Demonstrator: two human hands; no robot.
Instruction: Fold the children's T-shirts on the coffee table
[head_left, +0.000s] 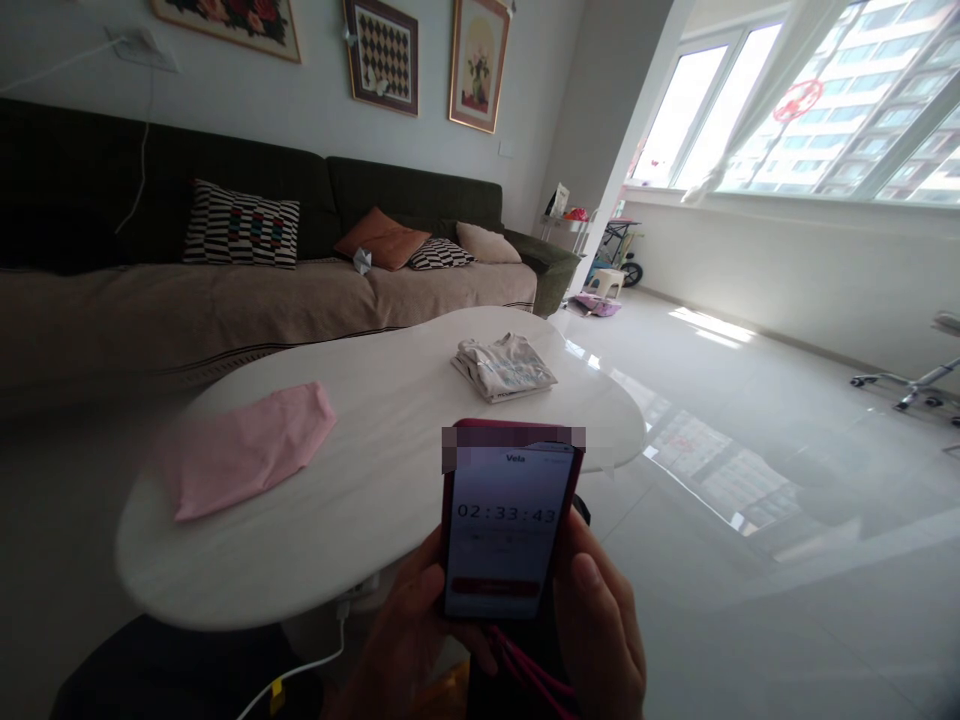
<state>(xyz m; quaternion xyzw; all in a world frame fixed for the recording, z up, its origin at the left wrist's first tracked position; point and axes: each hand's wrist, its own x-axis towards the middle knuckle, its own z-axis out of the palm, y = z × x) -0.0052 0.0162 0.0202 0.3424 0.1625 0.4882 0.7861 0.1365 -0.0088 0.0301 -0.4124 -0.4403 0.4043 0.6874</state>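
Observation:
A smartphone in a dark red case is held upright in front of me, its screen showing a timer. My left hand grips its left side and lower edge, while my right hand is wrapped round its right side. Both thumbs rest near the phone's edges. Beyond it, a stack of folded pale shirts lies on the white table. Toward the table's left end is a folded pink cloth. A dark red strap hangs below the phone.
A long dark green sofa with a brown cover and several cushions stands behind the table. A white cable runs under the table's near edge. Shiny tiled floor lies to the right, with a wheeled chair base at the far right.

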